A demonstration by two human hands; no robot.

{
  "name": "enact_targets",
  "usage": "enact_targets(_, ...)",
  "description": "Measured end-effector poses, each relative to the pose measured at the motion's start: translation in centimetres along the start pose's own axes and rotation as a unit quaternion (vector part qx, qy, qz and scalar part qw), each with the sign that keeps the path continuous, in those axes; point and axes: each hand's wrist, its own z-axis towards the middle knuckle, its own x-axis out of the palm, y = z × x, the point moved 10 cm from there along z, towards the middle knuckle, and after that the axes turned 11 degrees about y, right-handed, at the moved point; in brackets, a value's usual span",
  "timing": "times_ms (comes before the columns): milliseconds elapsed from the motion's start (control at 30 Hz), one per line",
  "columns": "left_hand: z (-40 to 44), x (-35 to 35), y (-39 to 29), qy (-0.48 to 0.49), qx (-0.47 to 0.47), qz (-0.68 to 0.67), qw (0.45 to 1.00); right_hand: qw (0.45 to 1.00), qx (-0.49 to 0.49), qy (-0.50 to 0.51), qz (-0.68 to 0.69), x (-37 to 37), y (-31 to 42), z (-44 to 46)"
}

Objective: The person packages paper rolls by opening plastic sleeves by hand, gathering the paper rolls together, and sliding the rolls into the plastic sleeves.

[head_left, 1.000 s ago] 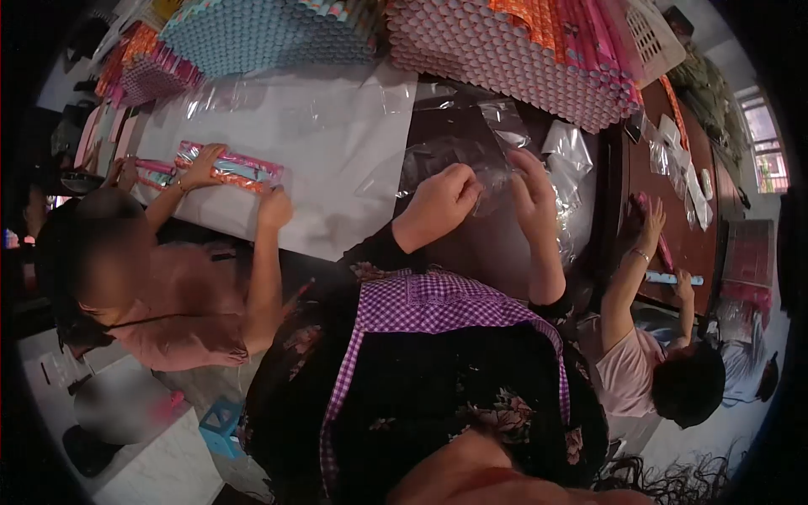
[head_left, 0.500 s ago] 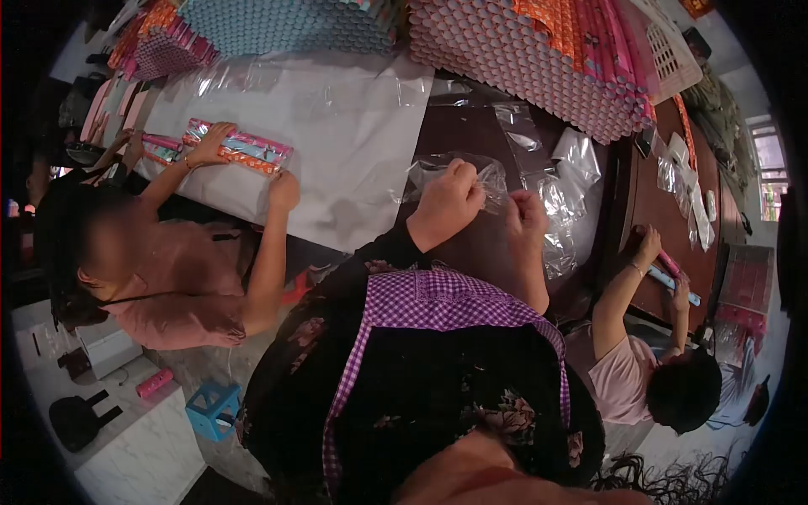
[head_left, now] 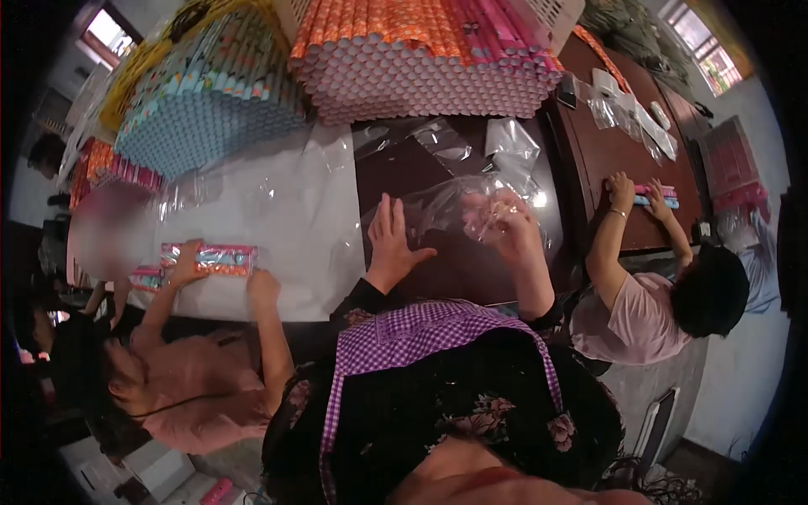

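Over the dark tabletop, my right hand (head_left: 510, 229) has its fingers curled at a clear plastic bag (head_left: 446, 202). The film spreads over and around those fingers, so whether they are inside or behind it I cannot tell. My left hand (head_left: 391, 246) is open at the bag's left side, fingers stretched out and thumb apart, holding nothing. More clear plastic (head_left: 512, 145) lies crumpled on the table beyond the right hand.
Stacked patterned paper rolls, orange and pink (head_left: 412, 50) and teal (head_left: 210, 118), line the back. At left, a person's hands hold a clear pack of rolls (head_left: 210, 259) over a white sheet (head_left: 286, 227). At right, another person handles rolls (head_left: 656, 199) on a brown table (head_left: 589, 109).
My hands were close together with fingers pinched on the crumpled plastic. They are now apart: the left has opened and moved left, and the film is spread wider. The view has shifted.
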Motion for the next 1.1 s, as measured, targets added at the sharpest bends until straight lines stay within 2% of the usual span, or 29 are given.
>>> enact_targets(67, 0.0, 2.5, 1.5, -0.014, -0.005, 0.000, 1.000, 0.993, 0.024, 0.081, 0.078, 3.8, 0.6, 0.4)
enact_targets(133, 0.6, 3.8, 2.8, 0.001, -0.065, -0.022, 0.998, 0.979, 0.033, 0.148, 0.134, 6.2, 0.1, 0.5)
enact_targets(167, 0.9, 4.3, 3.3, 0.020, -0.091, -0.011, 0.996, 0.976, 0.037, 0.148, 0.154, 7.2, -0.3, 0.5)
enact_targets(233, 1.4, 3.5, 2.9, -0.050, -0.016, -0.072, 0.996, 0.971, 0.044, 0.186, 0.143, 8.4, -0.9, 1.1)
enact_targets(267, 1.6, 2.5, 2.6, -0.092, -0.025, -0.013, 0.995, 0.978, 0.102, 0.124, 0.130, 8.7, -1.9, 0.3)
enact_targets(333, 2.8, 5.3, 9.0, -0.111, -0.115, -0.032, 0.987, 0.971, 0.092, 0.179, 0.128, 9.3, -1.5, 0.3)
enact_targets(433, 3.3, -2.4, 7.0, -0.193, -0.037, 0.050, 0.979, 0.963, 0.080, 0.213, 0.141, 10.1, 0.9, 0.8)
enact_targets(467, 3.0, -3.8, 8.2, -0.192, -0.069, 0.063, 0.977, 0.977, 0.084, 0.155, 0.121, 7.3, 0.2, 1.0)
enact_targets(533, 2.2, -6.4, 10.0, -0.194, -0.105, 0.151, 0.964, 0.981, 0.032, 0.115, 0.151, 4.2, 0.4, 1.6)
enact_targets(567, 1.7, -7.5, 10.8, -0.197, -0.114, 0.189, 0.955, 0.991, 0.061, 0.060, 0.107, 0.7, -0.7, 2.0)
enact_targets(633, 1.0, -8.5, 12.1, -0.187, -0.126, 0.244, 0.943, 0.995, 0.056, 0.020, 0.081, -4.9, -3.2, 2.5)
enact_targets(667, 0.6, -8.8, 12.5, -0.175, -0.134, 0.299, 0.929, 0.992, 0.085, -0.072, 0.062, -7.0, -4.2, 1.9)
enact_targets(733, -0.2, -8.8, 13.9, -0.159, -0.145, 0.334, 0.918, 0.992, 0.102, -0.077, 0.012, -11.7, -7.2, 1.5)
enact_targets(767, -0.5, -8.7, 14.3, -0.143, -0.150, 0.365, 0.908, 0.983, 0.138, -0.120, -0.005, -13.3, -8.4, 1.2)
enact_targets(867, -1.2, -8.9, 16.0, -0.122, -0.179, 0.368, 0.904, 0.987, 0.125, -0.096, -0.025, -17.4, -11.0, 1.3)
enact_targets(900, -1.4, -8.8, 16.6, -0.120, -0.181, 0.369, 0.904, 0.981, 0.133, -0.138, -0.023, -17.0, -10.4, 0.9)
enact_targets(1033, -2.5, -6.4, 20.0, -0.076, -0.215, 0.357, 0.906, 0.978, 0.140, -0.150, -0.041, -21.5, -12.8, 0.3)
enact_targets(1100, -3.4, -4.1, 21.7, -0.048, -0.219, 0.354, 0.908, 0.973, 0.209, -0.062, -0.079, -21.0, -13.9, 0.2)
